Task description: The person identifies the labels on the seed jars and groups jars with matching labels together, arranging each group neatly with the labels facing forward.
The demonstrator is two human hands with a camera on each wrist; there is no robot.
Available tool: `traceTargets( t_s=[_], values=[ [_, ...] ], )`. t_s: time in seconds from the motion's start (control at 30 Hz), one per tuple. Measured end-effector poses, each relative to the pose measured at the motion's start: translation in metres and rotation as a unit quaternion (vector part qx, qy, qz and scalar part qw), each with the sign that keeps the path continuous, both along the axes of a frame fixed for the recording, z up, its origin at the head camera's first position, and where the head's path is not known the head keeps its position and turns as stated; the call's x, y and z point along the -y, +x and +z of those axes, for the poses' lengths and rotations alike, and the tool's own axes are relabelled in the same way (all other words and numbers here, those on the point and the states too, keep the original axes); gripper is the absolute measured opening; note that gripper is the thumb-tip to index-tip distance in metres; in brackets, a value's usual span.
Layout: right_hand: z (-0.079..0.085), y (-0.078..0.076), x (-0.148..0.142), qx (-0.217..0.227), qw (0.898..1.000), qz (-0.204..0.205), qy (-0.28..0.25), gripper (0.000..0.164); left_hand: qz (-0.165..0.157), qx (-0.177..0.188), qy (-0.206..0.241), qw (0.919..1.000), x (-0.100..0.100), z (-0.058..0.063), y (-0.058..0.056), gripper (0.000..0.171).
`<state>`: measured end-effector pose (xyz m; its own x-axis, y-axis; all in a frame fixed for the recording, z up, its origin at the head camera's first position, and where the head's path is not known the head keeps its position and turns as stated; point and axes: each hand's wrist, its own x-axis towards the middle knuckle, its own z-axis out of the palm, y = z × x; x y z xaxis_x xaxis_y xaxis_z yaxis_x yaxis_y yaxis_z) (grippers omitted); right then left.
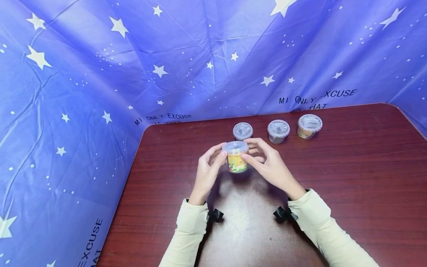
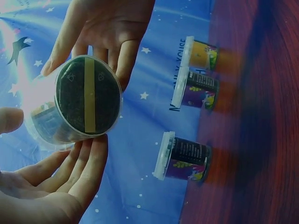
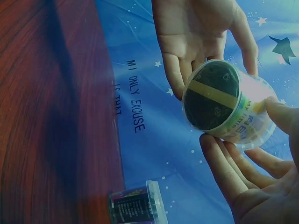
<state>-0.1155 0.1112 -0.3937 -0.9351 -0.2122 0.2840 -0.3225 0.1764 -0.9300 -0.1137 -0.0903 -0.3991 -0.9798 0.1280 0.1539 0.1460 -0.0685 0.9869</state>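
Both hands hold up one small clear plastic tub with a translucent lid and a yellow, colourfully printed label. My left hand grips it from the left side, thumb near the lid's rim. From the other side my right hand grips it, with its thumb against the label. In the left wrist view the tub's base shows dark, crossed by a yellowish strip. The right wrist view shows the same dark base, raised above the table.
Three more lidded tubs stand toward the table's back edge: one just behind the held tub, another to its right, and a yellowish one farthest right. A blue star-printed cloth hangs behind the reddish wooden table.
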Motion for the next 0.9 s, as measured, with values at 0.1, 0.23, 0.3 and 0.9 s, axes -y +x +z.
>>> traceTargets(
  t_s=[0.1, 0.23, 0.3, 0.9],
  values=[
    [0.0001, -0.0003, -0.0004, 0.008, 1.0, 0.012, -0.005, 0.04, -0.01, 0.001, 0.009, 0.9999, 0.0005, 0.0, -0.0001, 0.037],
    [0.0005, -0.0004, -0.0004, 0.027, 0.999, 0.037, -0.015, 0.043, -0.026, 0.004, 0.017, 0.9995, -0.0001, 0.0002, 0.0002, 0.038],
    [0.0005, -0.0002, 0.0, 0.033, 0.998, 0.045, -0.019, 0.044, -0.03, 0.006, 0.015, 0.9994, -0.0006, 0.0003, 0.0003, 0.039],
    [-0.0057, -0.0024, 0.0022, 0.015, 1.0, -0.011, -0.008, 0.042, 0.017, 0.001, -0.026, 0.9995, -0.0069, 0.0077, 0.0058, 0.033]
  ],
)
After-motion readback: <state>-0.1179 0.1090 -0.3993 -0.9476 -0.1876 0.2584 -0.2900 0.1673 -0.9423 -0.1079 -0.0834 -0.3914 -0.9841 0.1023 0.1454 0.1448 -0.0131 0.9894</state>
